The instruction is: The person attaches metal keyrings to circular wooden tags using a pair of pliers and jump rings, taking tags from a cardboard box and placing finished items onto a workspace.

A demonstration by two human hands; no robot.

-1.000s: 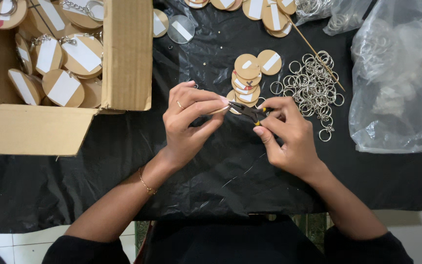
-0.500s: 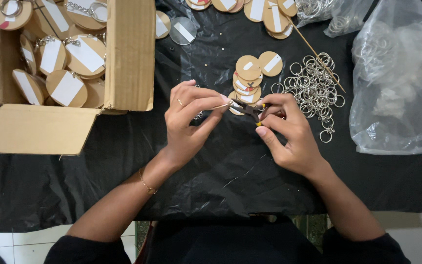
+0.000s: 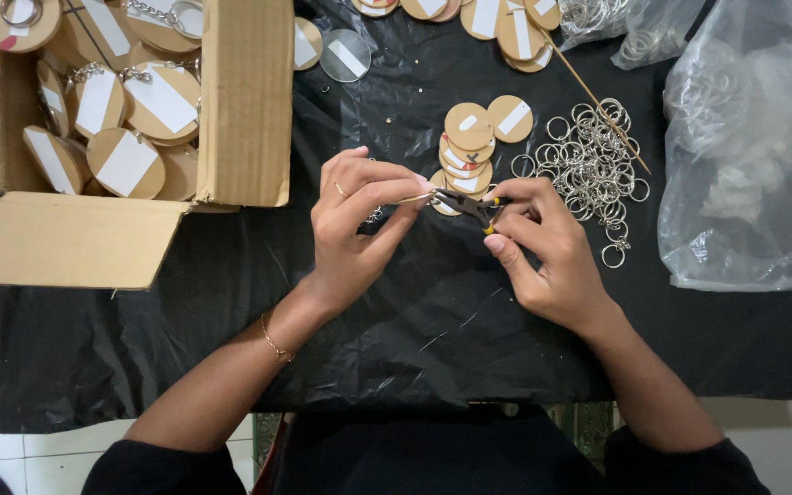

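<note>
My left hand (image 3: 355,220) pinches a round wooden disc (image 3: 419,196) edge-on between thumb and fingers, with a short metal chain hanging below it. My right hand (image 3: 543,252) grips small pliers (image 3: 465,207) with black and yellow handles, whose jaws meet the disc's edge. Both hands hover over black plastic sheeting (image 3: 396,312). Just beyond the fingertips lies a small stack of wooden discs (image 3: 467,147) with white stickers.
A pile of metal key rings (image 3: 593,165) lies right of the discs. An open cardboard box (image 3: 231,101) at the left holds finished wooden tags with chains. A clear plastic bag (image 3: 749,147) sits at the right. More discs (image 3: 497,18) and a thin stick (image 3: 598,96) lie at the top.
Both hands have shifted slightly upward and closer together, with the pliers turned a little at the disc's edge. Nothing was let go.
</note>
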